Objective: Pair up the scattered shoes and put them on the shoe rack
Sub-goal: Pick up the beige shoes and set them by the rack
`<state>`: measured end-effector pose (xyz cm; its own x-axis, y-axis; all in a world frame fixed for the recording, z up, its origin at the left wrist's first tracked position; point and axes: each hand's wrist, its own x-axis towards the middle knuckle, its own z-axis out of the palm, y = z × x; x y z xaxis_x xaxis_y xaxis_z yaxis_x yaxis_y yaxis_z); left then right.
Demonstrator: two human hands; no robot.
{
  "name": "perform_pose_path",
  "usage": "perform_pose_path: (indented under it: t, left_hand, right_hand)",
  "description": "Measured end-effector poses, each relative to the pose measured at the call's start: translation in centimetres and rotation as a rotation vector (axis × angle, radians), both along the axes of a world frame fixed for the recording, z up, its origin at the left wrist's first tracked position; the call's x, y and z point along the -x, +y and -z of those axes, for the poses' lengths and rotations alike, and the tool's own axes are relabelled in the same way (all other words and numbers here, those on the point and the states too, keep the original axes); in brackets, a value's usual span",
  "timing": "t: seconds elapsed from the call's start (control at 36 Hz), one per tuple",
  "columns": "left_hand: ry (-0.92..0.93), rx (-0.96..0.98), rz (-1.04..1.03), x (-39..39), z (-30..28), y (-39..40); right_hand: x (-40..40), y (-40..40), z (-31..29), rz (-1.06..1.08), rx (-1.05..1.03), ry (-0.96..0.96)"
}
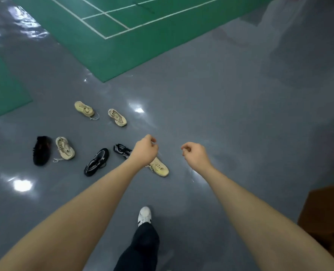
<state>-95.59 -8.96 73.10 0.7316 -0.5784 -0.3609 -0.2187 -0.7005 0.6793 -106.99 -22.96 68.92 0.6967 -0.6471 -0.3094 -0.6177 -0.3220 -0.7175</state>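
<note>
Glossy grey floor (221,114); scattered shoes (64,148) at 9 to 11 o'clock. Left hand (145,148), right hand (196,153) loosely curled, holding nothing.

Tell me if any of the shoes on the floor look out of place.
Yes. The all-black shoe at the far left lies alone, no match visible. The beige shoe under the left hand sits apart from the other beige ones.

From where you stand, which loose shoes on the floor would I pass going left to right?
Black shoe → beige shoe beside it → pale yellow shoe farther back → black-and-white sneaker → beige shoe at the back → pale shoe half hidden by the left hand.
</note>
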Motion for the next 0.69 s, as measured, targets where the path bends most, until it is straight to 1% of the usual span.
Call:
perform_pose_path:
  t: [0.11, 0.17, 0.39, 0.53, 0.69]
  left_hand:
    - [0.047, -0.001, -0.070, -5.1, 1.4, -0.5]
    - [0.060, 0.000, -0.079, -6.1, 1.8, -0.8]
    - [0.118, -0.030, -0.148, -15.2, 4.4, -3.0]
    - [0.119, -0.065, -0.140, -18.3, 6.0, -4.3]
    - [0.093, -0.162, -0.088, -21.4, 8.5, -7.2]
  right_hand:
    - [-5.9, -1.2, 1.2, -0.043, -0.002, 0.015]
    - [-6.9, -1.5, 1.6, -0.049, -0.002, 0.012]
    - [-16.4, -4.0, 4.1, -0.070, -0.044, 0.020]
    - [-19.7, -6.0, 6.0, -0.084, -0.078, 0.056]
    - [-22.8, -9.2, 8.5, -0.149, -0.082, 0.116]
